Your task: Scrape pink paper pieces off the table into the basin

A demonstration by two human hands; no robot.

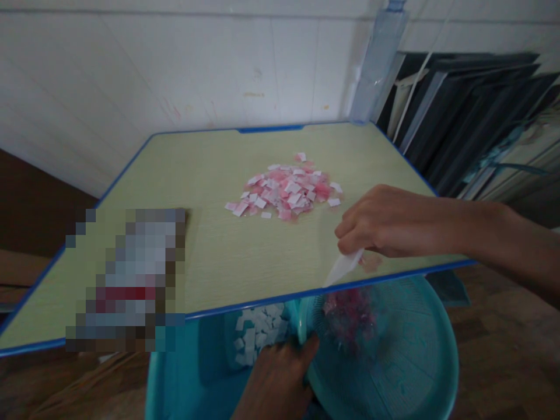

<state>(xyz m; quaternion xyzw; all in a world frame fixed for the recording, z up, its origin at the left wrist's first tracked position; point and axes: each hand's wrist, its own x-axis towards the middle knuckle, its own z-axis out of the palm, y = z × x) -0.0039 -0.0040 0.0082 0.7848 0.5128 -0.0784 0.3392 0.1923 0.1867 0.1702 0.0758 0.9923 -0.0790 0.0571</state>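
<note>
My right hand is closed on a thin flat white piece, held tilted near the table's front edge. Beside it a small pinkish wet smear lies on the surface. Below the edge, my left hand grips the rim of a round teal colander, its thumb lying over the rim. Inside the colander sits a clump of pink-red shiny bits. Farther back on the table, small white squares mixed with pink pieces form a loose pile.
The pale yellow-green table has a blue edge. A teal tub underneath holds white squares. A blurred-out object lies at the left. A clear blue bottle and dark panels stand at the back right.
</note>
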